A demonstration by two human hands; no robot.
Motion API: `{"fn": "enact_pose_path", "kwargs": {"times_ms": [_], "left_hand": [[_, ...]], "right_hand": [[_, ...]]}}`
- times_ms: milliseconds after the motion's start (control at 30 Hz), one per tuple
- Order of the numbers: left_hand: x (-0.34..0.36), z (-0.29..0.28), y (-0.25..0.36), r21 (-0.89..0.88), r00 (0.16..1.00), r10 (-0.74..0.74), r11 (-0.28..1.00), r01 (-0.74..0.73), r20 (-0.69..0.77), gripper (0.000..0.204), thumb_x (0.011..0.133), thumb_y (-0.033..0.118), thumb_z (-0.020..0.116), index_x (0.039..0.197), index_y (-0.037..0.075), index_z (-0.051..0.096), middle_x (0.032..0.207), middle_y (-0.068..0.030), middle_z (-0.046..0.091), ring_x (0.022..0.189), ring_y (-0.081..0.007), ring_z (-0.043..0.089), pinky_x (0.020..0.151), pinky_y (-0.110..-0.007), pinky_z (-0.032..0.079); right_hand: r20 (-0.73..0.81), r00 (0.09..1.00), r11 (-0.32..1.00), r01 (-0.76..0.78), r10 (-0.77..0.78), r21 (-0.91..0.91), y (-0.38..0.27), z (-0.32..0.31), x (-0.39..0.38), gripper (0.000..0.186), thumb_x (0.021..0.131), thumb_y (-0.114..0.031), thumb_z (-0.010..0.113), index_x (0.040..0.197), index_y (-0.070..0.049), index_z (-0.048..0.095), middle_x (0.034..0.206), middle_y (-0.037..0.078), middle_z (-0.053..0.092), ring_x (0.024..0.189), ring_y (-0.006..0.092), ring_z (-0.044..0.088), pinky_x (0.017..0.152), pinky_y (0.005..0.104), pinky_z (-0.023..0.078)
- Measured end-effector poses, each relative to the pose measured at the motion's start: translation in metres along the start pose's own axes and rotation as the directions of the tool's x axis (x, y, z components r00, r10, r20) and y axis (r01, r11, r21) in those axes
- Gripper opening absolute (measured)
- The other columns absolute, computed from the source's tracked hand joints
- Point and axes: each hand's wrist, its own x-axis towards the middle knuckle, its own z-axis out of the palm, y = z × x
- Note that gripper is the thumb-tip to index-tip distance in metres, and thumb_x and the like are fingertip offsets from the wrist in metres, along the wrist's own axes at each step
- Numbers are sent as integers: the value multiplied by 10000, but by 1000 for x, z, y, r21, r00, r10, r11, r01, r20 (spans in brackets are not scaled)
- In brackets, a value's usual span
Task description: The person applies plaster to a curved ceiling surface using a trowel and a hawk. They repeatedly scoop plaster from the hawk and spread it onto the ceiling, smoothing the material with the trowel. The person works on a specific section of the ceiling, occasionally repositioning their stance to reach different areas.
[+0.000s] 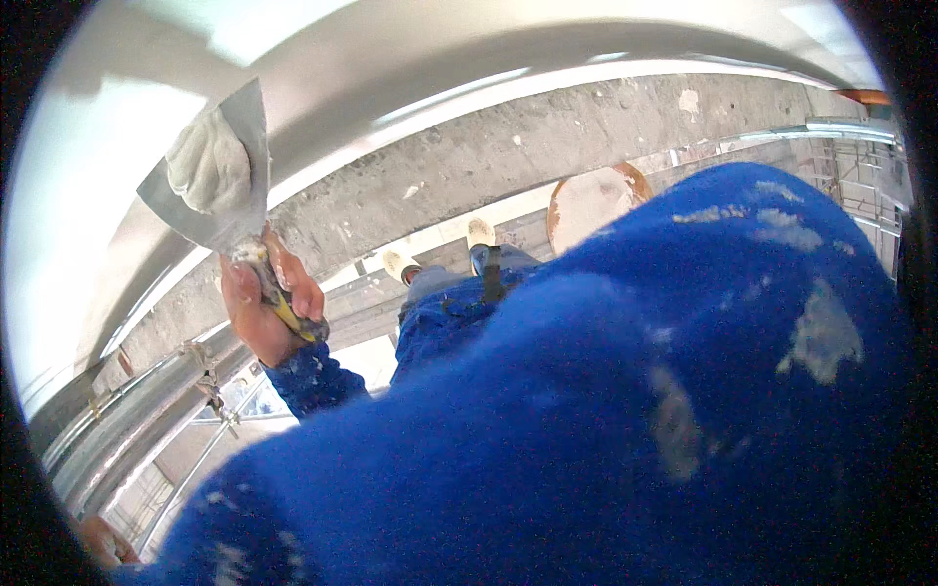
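My left hand [256, 317] is wrapped around the yellow and dark handle of a putty knife [262, 146], left of my body. Its wide metal blade points up toward the white wall surface and carries a thick lump of whitish paste [209, 168]. The paste stands apart from the wall, as far as I can see. Whitish smears mark the hand and the base of the blade. My right hand does not show; my blue top [547, 410], spotted with dried white, fills the lower right. A skin-coloured shape [107, 540] at the lower left edge is too cut off to identify.
A smooth white wall [68, 186] curves around the far side, above a stained grey concrete ledge [449, 161]. A round brown-rimmed container [553, 217] of pale material stands beyond my feet [479, 232]. Metal scaffold tubes [147, 430] run at lower left; more scaffolding [848, 166] stands right.
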Motion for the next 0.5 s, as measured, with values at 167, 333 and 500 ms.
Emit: {"fn": "enact_pose_path", "kwargs": {"times_ms": [167,333,500], "left_hand": [[-12,32,-14,79,992,-5,997,15,-126,485,882,308,440,1173,-60,313,671,-103,435,379,-123,396,296,-232,356],[2,37,-22,30,999,-30,999,31,-28,481,875,338,450,1160,-35,345,675,-103,450,384,-125,413,302,-229,360],[21,0,-36,-70,959,-133,990,119,-248,469,871,316,460,1177,-17,335,674,-112,459,388,-132,427,307,-238,366]], "right_hand": [[41,999,998,-9,6,67,5,0,-32,573,629,-55,591,1176,-6,427,1065,160,529,933,275,500,806,358,400],[29,999,998,-26,24,60,15,-14,-34,574,629,-59,590,1176,-1,423,1071,165,521,947,277,495,820,358,392],[61,998,1000,-21,21,-9,40,-52,-8,576,630,-63,589,1176,4,418,1078,170,514,960,278,491,834,359,384]]}}
